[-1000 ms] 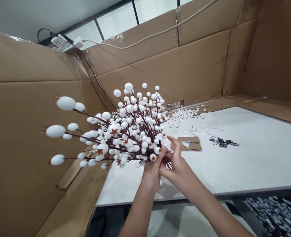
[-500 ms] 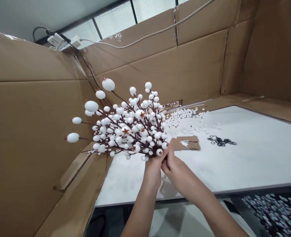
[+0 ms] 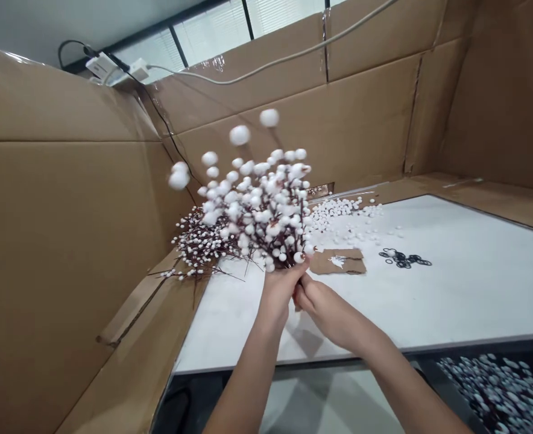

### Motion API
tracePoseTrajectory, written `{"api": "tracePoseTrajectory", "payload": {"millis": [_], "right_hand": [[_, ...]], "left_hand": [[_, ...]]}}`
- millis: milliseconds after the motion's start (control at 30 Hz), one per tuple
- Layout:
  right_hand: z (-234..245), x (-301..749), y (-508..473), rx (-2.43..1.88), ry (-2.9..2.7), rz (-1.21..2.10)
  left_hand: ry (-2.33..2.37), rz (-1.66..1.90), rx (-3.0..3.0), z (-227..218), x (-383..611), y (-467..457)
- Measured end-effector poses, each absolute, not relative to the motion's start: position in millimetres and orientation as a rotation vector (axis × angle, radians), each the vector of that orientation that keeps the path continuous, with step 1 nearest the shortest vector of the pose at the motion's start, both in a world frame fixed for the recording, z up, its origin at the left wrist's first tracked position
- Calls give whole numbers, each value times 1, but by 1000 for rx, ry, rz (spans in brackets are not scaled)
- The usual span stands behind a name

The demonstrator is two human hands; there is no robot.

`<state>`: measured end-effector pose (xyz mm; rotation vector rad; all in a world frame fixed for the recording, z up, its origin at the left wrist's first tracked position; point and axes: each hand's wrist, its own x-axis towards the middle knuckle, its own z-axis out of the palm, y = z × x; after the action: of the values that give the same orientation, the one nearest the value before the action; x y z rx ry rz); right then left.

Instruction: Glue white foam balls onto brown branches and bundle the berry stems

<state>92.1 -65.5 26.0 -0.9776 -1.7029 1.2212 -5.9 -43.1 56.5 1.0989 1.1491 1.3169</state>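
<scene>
A bunch of white-berry stems (image 3: 266, 205) stands nearly upright over the table, its berries smeared by motion. My left hand (image 3: 279, 288) is wrapped round the brown stems just below the berries. Right beside it, slightly lower, my right hand (image 3: 319, 304) is closed at the bottom of the same bunch, its fingertips partly hidden. Behind and to the left lies a pile of similar berry stems (image 3: 203, 241) at the table's left edge.
The white table (image 3: 465, 289) holds loose white berries (image 3: 339, 208) at the back, a torn cardboard piece (image 3: 323, 263) and several black rubber rings (image 3: 404, 259). Cardboard walls (image 3: 366, 114) enclose it. A dark container of white pieces (image 3: 501, 386) sits at lower right.
The bunch has swung from leaning left to nearly upright, uncovering the pile of stems behind it. Both hands have risen slightly and stay closed.
</scene>
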Motion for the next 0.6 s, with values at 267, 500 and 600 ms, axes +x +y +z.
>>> {"api": "tracePoseTrajectory", "payload": {"millis": [267, 500, 600], "right_hand": [[49, 102, -45, -532, -1518, 1637], [48, 107, -39, -574, -1379, 1708], [47, 108, -40, -596, -1431, 1671]], "left_hand": [[972, 1158, 1195, 66, -30, -46], [1267, 1244, 1252, 47, -40, -70], [1360, 1286, 1370, 40, -42, -75]]}}
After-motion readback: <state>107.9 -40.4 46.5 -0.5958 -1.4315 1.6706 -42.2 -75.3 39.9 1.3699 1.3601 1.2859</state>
